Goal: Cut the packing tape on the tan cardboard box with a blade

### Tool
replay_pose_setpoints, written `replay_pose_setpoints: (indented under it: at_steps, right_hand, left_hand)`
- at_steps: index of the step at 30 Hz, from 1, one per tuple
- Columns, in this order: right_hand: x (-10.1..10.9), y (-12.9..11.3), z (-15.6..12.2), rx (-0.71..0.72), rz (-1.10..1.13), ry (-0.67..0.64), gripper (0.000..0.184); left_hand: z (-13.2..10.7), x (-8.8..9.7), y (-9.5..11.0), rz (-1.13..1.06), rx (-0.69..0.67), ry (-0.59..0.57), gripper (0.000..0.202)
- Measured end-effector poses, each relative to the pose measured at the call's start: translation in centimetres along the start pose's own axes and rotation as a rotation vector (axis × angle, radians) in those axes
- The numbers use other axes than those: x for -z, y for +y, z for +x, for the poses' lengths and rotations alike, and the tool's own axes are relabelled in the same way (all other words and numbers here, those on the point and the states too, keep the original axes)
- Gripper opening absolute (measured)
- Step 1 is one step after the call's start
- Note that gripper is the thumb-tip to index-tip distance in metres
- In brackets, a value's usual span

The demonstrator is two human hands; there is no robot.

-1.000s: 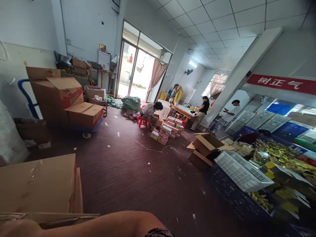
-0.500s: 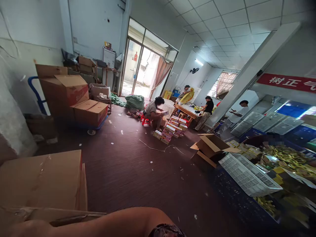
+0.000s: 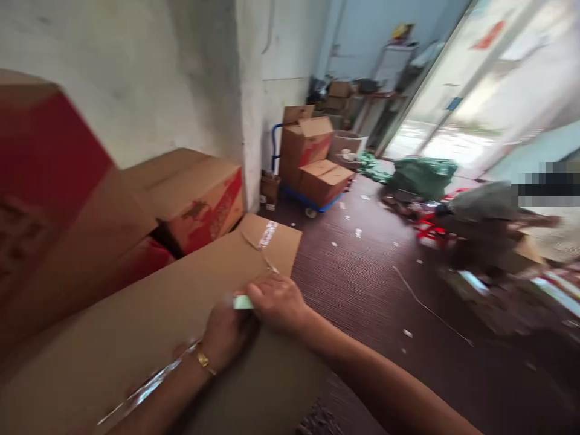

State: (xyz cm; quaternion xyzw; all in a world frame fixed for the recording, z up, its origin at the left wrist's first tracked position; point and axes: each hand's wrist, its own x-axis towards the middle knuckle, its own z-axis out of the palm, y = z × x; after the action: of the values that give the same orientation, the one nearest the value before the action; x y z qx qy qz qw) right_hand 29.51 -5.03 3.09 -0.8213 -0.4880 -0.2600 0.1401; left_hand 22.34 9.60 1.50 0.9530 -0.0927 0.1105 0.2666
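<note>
Dark ribbed floor (image 3: 362,284) at 3 o'clock; both hands, left hand (image 3: 226,332) and right hand (image 3: 278,302), pinch a small pale green object (image 3: 243,302) on the flat brown cardboard box (image 3: 136,326).

Stacked cardboard boxes (image 3: 190,199) close on the left, against the wall (image 3: 136,78) — no passage there. Flat carton top (image 3: 149,326) under both hands, bare toward its far flap. Open dark floor (image 3: 362,284) to the right; beyond, loaded trolley (image 3: 317,169), green bundle (image 3: 421,175), seated person (image 3: 489,217) — blurred.
</note>
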Motion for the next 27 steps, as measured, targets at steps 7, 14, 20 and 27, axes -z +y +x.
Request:
replay_pose_setpoints:
  at_steps: [7,14,20,27]
  right_hand:
    - [1.0,-0.3,-0.6,0.044,0.061,0.229,0.034]
    - [1.3,-0.3,-1.0,0.060,0.137,0.185,0.035]
    - [1.8,-0.3,-1.2,0.083,0.202,0.136,0.034]
    - [1.2,0.1,-1.7,0.089,0.079,0.022,0.034]
  left_hand:
    - [-0.2,-0.9,2.3,0.024,-0.055,0.199,0.010]
    - [-0.8,-0.9,3.4,-0.008,-0.062,0.276,0.012]
    - [-1.2,-1.9,3.4,0.057,-0.017,0.186,0.014]
    - [-1.4,-1.3,3.1,0.017,0.089,0.085,0.016]
